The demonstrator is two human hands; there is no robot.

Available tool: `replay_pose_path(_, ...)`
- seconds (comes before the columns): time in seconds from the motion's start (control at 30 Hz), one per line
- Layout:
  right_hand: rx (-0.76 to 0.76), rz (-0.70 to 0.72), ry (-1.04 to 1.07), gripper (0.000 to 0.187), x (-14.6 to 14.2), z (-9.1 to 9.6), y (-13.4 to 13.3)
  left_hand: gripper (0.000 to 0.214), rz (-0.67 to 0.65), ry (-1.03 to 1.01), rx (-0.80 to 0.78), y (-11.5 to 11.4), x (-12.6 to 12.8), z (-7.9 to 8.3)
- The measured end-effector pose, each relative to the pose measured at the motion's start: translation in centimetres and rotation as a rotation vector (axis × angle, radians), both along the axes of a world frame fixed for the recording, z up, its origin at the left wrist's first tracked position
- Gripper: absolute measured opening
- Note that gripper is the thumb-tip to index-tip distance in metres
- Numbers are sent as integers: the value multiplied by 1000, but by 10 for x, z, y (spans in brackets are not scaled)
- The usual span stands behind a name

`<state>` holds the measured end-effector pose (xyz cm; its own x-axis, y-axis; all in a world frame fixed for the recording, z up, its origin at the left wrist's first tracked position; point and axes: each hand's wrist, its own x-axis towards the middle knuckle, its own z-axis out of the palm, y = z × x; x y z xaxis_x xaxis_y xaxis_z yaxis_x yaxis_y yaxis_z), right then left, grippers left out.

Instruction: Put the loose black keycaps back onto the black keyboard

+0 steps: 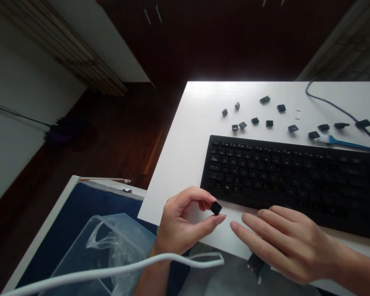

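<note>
My left hand [179,220] is closed in a tight pinch, thumb and fingertips squeezing a black keycap [216,208] and holding it just off the front of the keyboard. My right hand [286,242] is open and holds nothing, its fingers stretched out side by side just in front of the black keyboard [283,181]. Past the keyboard, loose keycaps [255,121] lie scattered across the white desk [185,123]. A blue brush [342,142] lies along the keyboard's far edge, a blue cable [336,105] curves behind it, and a white cable [111,268] crosses below my left wrist.
</note>
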<state>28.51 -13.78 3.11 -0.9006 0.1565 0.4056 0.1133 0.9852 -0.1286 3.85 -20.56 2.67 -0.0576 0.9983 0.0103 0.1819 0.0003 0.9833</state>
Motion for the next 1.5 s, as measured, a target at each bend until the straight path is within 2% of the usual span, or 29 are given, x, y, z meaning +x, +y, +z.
replay_pose_path(0.23, 10, -14, 185, 31, 26, -4, 1, 33, -9, 94, 62, -5, 26, -2)
replay_pose_path(0.43, -79, -82, 189, 39, 33, -7, -3, 34, -81, 198, 188, -10, 44, -3)
replay_pose_path(0.57, -130, -58, 183, 34, 33, -9, -3, 35, -138, 166, 211, -9, 55, -2)
replay_pose_path(0.9, -196, 4, 253, 36, 35, -5, 5, 38, -93, -46, 170, -3, 45, -7)
replay_pose_path(1.1, -249, 20, 230, 37, 33, -6, 7, 36, -114, -43, 162, -3, 45, -6)
replay_pose_path(1.5, -235, 36, 216, 34, 32, -1, 8, 40, -155, -28, 195, 0, 45, -6)
